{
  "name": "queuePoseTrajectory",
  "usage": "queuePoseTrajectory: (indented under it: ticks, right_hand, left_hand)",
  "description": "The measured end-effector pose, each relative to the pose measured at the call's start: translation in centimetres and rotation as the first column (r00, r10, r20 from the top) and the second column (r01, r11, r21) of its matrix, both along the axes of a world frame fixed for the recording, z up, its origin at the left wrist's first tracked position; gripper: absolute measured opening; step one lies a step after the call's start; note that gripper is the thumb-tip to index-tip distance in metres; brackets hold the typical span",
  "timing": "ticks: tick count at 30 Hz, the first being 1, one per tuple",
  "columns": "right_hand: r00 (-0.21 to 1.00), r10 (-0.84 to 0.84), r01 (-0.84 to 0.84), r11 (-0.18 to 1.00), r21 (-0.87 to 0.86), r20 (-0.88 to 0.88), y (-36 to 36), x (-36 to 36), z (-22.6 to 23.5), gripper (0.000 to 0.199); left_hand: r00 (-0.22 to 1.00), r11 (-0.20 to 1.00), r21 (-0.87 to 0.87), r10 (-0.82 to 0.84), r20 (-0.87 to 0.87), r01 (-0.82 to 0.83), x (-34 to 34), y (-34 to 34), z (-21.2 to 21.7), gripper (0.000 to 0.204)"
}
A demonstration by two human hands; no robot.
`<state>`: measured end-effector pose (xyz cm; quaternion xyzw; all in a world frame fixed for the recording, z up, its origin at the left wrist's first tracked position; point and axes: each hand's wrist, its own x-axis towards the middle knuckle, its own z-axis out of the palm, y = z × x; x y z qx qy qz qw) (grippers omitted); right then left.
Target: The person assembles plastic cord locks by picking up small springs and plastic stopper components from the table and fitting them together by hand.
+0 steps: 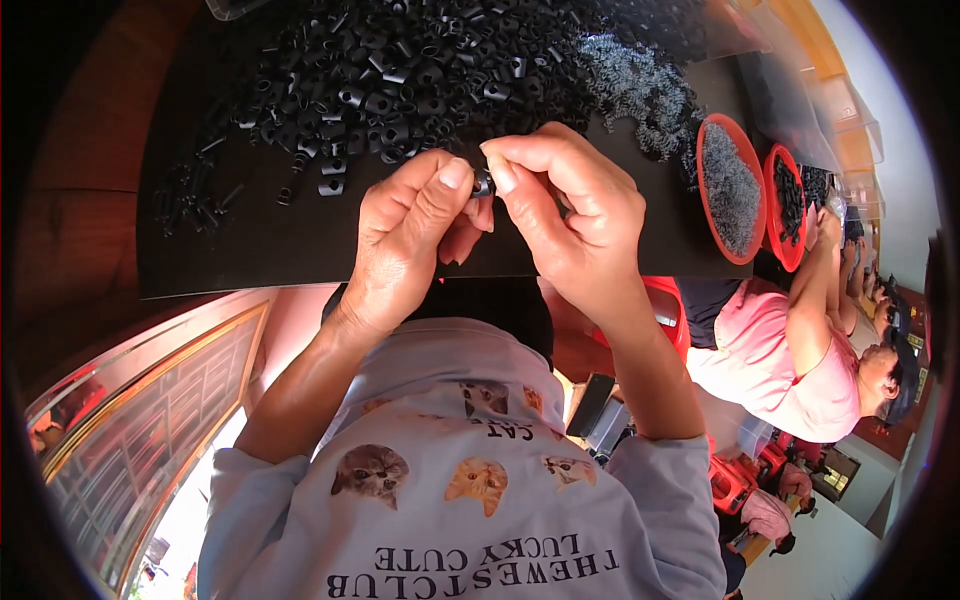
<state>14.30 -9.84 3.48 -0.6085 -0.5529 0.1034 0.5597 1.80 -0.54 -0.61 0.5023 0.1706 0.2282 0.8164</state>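
Over the table's near edge, my left hand (400,230) is closed, pinching a small black cylindrical part (482,184) between thumb and fingers. Only a sliver of that part shows. My right hand (580,205) meets it from the other side, its thumb and index finger pressed together at the part's upper end. What those fingertips hold is too small and hidden to make out. Just beyond both hands spreads a large heap of short black tube pieces (430,100) with round holes. Loose small metal springs (640,95) lie to the right of the heap.
A red bowl (708,215) of springs and another red bowl (776,240) of black parts stand at the dark table's (300,255) right end. Thin black pieces (190,205) lie at left. Clear plastic bins (850,110) stand far right. A person in pink (775,360) sits to the right.
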Motion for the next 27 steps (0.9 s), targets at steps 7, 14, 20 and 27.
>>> queuePoseTrajectory:
  ticks: [7,14,20,27]
  right_hand:
    - [0.990,-0.009,-0.002,0.997,-0.077,-0.138,-0.4,-0.3,0.7,0.007]
    - [0.908,-0.033,-0.039,0.986,-0.163,-0.417,-0.4,0.4,1.5,0.003]
    - [0.994,-0.039,0.035,0.998,-0.048,-0.100,-0.2,0.0,0.3,0.003]
    - [0.993,-0.074,0.073,0.997,0.014,0.093,-0.2,0.1,-0.2,0.009]
  left_hand:
    - [1.000,0.999,-0.034,-0.006,0.025,0.006,-0.2,0.0,0.3,0.037]
    - [0.999,0.998,-0.062,-0.013,0.034,0.015,0.0,0.1,0.2,0.038]
    - [1.000,0.998,-0.056,0.027,0.008,-0.027,0.2,0.1,0.3,0.039]
    - [0.999,0.998,-0.048,0.030,0.018,-0.029,0.2,0.1,0.2,0.039]
